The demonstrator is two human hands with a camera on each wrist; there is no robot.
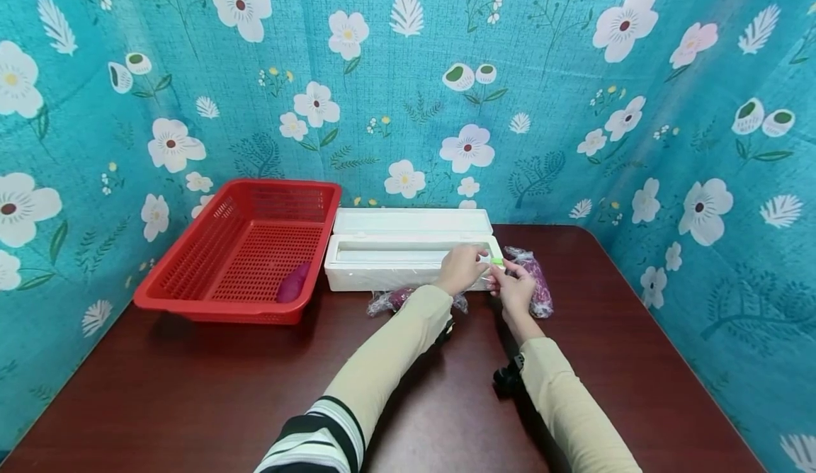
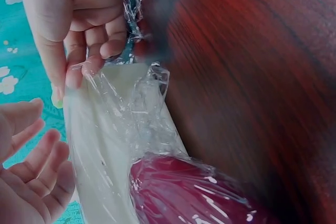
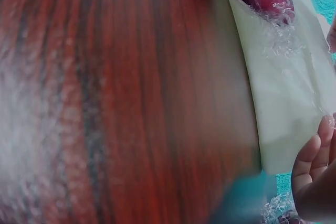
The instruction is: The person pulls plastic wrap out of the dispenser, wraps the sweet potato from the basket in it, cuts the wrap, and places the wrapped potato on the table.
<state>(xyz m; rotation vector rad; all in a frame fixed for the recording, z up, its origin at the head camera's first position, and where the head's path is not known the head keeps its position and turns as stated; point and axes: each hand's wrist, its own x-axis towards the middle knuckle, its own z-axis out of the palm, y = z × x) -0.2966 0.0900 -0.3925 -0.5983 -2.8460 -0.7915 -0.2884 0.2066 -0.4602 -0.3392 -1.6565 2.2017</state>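
A long white cling film box (image 1: pixel 382 277) stands at the back of the table with its lid (image 1: pixel 414 221) tipped back. A sheet of clear film (image 2: pixel 105 129) hangs down its front. At the box's right end, my right hand (image 1: pixel 515 292) pinches a small green slide cutter (image 1: pixel 498 261); in the left wrist view this hand (image 2: pixel 86 22) covers most of it. My left hand (image 1: pixel 462 269) hovers just beside it over the box, fingers loosely bent (image 2: pixel 39 177), holding nothing visible. Against the box's front lies a film-wrapped purple sweet potato (image 2: pixel 184 192), partly hidden by my left arm.
Left of the box, a red plastic basket (image 1: pixel 219 308) holds one unwrapped purple sweet potato (image 1: pixel 293 283). Another film-wrapped purple piece (image 1: pixel 540 290) lies right of the box. A flowered blue curtain (image 1: pixel 382 69) hangs behind the dark wooden table (image 1: pixel 191 402).
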